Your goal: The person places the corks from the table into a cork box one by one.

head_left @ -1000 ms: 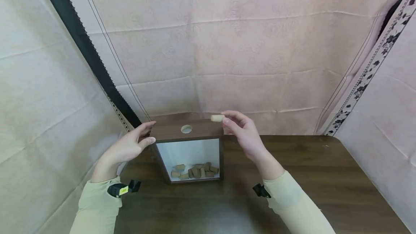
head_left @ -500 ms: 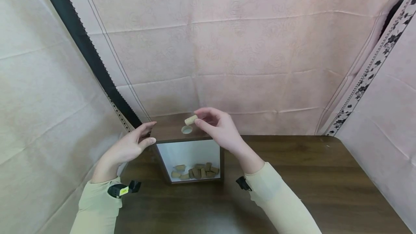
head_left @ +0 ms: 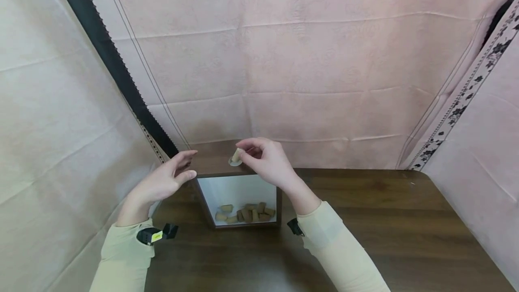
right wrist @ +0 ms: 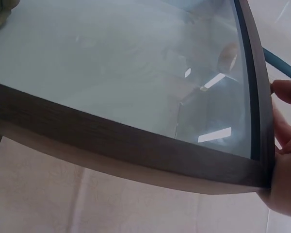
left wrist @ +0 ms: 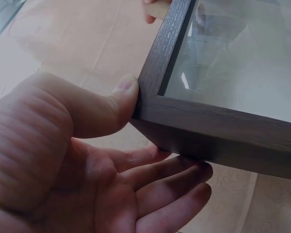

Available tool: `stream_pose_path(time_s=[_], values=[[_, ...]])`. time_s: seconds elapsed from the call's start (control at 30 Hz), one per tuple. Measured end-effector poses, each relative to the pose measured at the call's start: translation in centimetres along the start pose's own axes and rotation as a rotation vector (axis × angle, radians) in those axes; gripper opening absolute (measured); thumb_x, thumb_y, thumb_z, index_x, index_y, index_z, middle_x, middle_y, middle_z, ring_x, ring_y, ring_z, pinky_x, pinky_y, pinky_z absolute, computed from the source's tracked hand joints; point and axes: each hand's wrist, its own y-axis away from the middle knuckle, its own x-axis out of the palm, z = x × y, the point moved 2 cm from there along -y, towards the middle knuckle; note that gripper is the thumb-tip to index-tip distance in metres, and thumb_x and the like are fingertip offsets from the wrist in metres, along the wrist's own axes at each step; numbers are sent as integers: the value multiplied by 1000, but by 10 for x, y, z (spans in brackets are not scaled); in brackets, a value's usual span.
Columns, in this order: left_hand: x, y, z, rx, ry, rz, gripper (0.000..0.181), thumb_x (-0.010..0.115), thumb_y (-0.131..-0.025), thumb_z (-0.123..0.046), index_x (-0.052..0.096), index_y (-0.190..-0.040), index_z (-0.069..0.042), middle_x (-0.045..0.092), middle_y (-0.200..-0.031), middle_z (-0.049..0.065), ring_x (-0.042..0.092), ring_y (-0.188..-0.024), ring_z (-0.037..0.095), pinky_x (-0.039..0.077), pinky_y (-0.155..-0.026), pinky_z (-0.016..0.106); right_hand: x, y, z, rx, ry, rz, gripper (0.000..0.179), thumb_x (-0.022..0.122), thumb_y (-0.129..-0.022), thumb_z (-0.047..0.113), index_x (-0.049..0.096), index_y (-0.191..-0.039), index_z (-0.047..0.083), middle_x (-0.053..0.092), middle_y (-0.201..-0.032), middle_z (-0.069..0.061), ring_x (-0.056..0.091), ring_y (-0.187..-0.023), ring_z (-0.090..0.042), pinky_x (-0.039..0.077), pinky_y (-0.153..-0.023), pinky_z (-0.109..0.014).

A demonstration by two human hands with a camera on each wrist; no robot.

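Observation:
Over the round hole [head_left: 234,162] in the top of a dark wooden, glass-fronted box [head_left: 208,159], my right hand [head_left: 267,161] pinches a cork [head_left: 236,154] between thumb and fingers. The cork tilts, its lower end right at the hole. In the right wrist view, the fingers [right wrist: 286,92] are beyond the frame and the cork is hidden. My left hand [head_left: 164,181] rests against the box's upper left corner. In the left wrist view, its thumb [left wrist: 121,99] touches the frame's edge and its fairly straight fingers lie along the side. Several corks [head_left: 247,214] lie inside behind the glass.
The box stands on a dark wooden table [head_left: 344,238], near its back edge. Pale patterned cloth [head_left: 304,66] hangs close behind, with more cloth [head_left: 73,125] on the left and at the right. Each wrist carries a black strap-on device [head_left: 156,234].
My right hand has carried the cork leftward from the box's right end to the hole, tipping it from level to steep. The left hand stays at the corner.

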Motion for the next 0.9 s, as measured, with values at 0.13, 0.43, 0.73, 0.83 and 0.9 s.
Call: stream_pose_path(time_s=[0.13,0.43,0.73,0.83,0.9], values=[[-1,1,-3,3,-7,5,69,61,-111,-26,26,-167,-4,30,-169,29,32,-152,54,31,-117,73,4,1,1,-17,78,1,21,76,-102,19,79,-121,13,73,-106,4,68,-89,-10,60,-76,-28],[0,1,-2,-13,-24,4,70,61,-111,-27,26,-168,-6,31,-169,29,33,-152,54,31,-116,74,11,1,1,-35,206,33,20,77,-101,18,80,-120,12,75,-104,5,70,-86,-7,60,-77,-25],[-1,2,-2,-11,-26,6,71,61,-111,-27,25,-168,-6,31,-169,30,33,-151,55,32,-115,75,10,4,6,-50,267,59,22,77,-100,17,80,-122,13,75,-114,-1,72,-95,-14,61,-85,-30],[0,2,-2,-8,-22,4,70,61,-111,-27,26,-168,-6,31,-169,30,33,-152,54,32,-116,75,10,4,6,-56,271,60,22,77,-101,17,80,-122,13,75,-113,0,72,-96,-14,61,-86,-31],[0,2,-2,-9,-18,3,69,60,-112,-28,26,-168,-7,30,-169,29,32,-152,53,31,-117,74,9,5,5,-70,262,62,22,76,-101,17,80,-122,13,75,-113,1,71,-96,-13,61,-86,-30]])
